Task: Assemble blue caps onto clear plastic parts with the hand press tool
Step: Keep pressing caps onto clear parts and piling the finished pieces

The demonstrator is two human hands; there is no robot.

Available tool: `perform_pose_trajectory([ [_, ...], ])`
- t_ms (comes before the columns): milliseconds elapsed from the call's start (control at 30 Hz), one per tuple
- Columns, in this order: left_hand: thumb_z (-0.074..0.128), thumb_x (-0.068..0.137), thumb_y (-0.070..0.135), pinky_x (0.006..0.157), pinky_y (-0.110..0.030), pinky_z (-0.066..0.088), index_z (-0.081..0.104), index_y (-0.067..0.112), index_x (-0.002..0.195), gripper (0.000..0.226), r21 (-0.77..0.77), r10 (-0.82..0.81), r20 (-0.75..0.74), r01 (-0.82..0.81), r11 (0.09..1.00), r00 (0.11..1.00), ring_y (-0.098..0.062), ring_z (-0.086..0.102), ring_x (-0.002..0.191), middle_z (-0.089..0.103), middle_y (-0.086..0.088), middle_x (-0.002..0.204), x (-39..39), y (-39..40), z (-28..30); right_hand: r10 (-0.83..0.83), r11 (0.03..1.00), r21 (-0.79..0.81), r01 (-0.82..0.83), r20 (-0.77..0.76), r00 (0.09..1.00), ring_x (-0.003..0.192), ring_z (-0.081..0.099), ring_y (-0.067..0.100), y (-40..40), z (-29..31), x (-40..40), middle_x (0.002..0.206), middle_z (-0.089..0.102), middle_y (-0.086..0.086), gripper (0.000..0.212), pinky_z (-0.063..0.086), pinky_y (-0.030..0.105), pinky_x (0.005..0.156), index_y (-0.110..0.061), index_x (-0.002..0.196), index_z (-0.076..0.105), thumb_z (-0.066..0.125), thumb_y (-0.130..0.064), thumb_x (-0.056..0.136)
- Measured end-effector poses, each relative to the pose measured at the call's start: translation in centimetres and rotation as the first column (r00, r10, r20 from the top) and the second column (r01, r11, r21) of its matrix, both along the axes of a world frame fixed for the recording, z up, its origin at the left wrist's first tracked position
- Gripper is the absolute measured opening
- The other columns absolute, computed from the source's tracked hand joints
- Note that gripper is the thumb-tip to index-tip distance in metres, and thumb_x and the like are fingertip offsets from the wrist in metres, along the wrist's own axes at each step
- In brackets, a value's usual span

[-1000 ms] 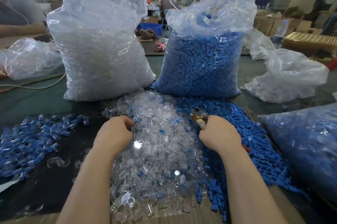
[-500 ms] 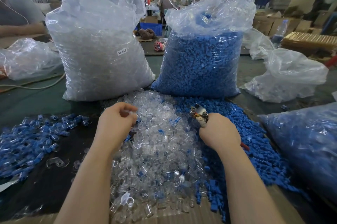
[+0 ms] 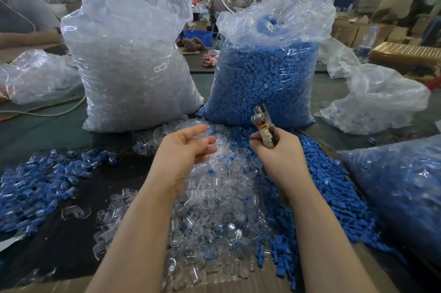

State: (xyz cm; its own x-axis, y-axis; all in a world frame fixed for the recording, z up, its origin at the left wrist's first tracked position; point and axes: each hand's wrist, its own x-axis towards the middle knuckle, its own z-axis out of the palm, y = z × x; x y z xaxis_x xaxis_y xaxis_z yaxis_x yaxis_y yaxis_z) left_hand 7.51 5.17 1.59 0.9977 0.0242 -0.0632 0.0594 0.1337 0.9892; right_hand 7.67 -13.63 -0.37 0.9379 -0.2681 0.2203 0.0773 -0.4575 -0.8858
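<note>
Above clear parts [image 3: 214, 197], right hand [image 3: 276, 151], press tool [image 3: 263, 123] upright

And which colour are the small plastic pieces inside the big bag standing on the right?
Blue, filling the big clear plastic bag; head view.

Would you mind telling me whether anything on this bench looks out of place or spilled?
Only small things. A few blue caps lie mixed into the clear pile, away from the blue pile. Some clear parts lie apart on the dark mat. Nothing looks damaged.
</note>
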Motion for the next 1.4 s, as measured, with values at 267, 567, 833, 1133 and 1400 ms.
perform_pose_trajectory([
  [267,0.070,0.088,0.004,0.063,-0.023,0.060,0.054,0.007,0.102,0.021,0.036,0.030,0.006,-0.030,0.999,1.000,-0.015,0.074,0.074,0.077,-0.007,0.080,-0.5,-1.9,0.0,0.103,0.991,0.083,-0.105,0.031,0.994,0.084,0.069,0.016,0.6,0.5,-0.4,0.084,0.072,-0.006,0.019,0.055,0.032,0.076,-0.029,0.087,0.069,0.063,-0.011,0.091],
  [567,0.078,0.080,0.010,0.060,-0.014,0.055,0.074,0.020,0.083,0.010,0.094,0.110,0.059,-0.115,0.989,0.992,-0.004,0.069,0.063,0.074,0.004,0.069,-0.9,-3.1,-0.3,0.111,0.991,0.067,-0.119,0.122,0.986,0.044,0.040,0.003,0.9,0.2,-0.4,0.053,0.055,-0.016,0.020,0.032,0.013,0.043,-0.029,0.083,0.067,0.062,-0.009,0.086],
  [833,0.075,0.082,0.004,0.055,-0.016,0.054,0.071,0.010,0.081,0.007,0.000,0.132,0.004,-0.132,0.991,0.991,-0.009,0.071,0.062,0.073,-0.003,0.065,-1.1,-3.4,0.0,0.161,0.968,0.155,-0.197,0.221,0.962,0.062,0.056,0.000,1.5,1.2,-0.9,0.075,0.066,-0.004,0.021,0.046,0.013,0.059,-0.027,0.077,0.065,0.073,-0.009,0.085],
  [1133,0.075,0.081,0.002,0.058,-0.018,0.056,0.073,0.010,0.080,0.008,-0.035,0.132,0.041,-0.130,0.991,0.990,-0.013,0.073,0.068,0.075,-0.007,0.071,-1.4,-4.0,0.2,0.121,0.990,0.040,-0.132,0.201,0.972,0.060,0.058,0.001,1.6,0.7,-0.7,0.067,0.066,-0.016,0.016,0.041,0.015,0.054,-0.028,0.076,0.064,0.073,-0.018,0.085],
  [1400,0.080,0.077,0.009,0.062,-0.023,0.058,0.075,0.016,0.077,0.009,0.079,0.172,0.156,-0.186,0.979,0.973,-0.018,0.073,0.071,0.074,-0.002,0.069,-1.4,-4.3,0.1,0.091,0.996,-0.001,-0.092,0.201,0.975,0.065,0.061,0.003,1.9,0.8,-0.7,0.068,0.066,-0.014,0.015,0.044,0.017,0.056,-0.029,0.075,0.063,0.071,-0.020,0.084],
])
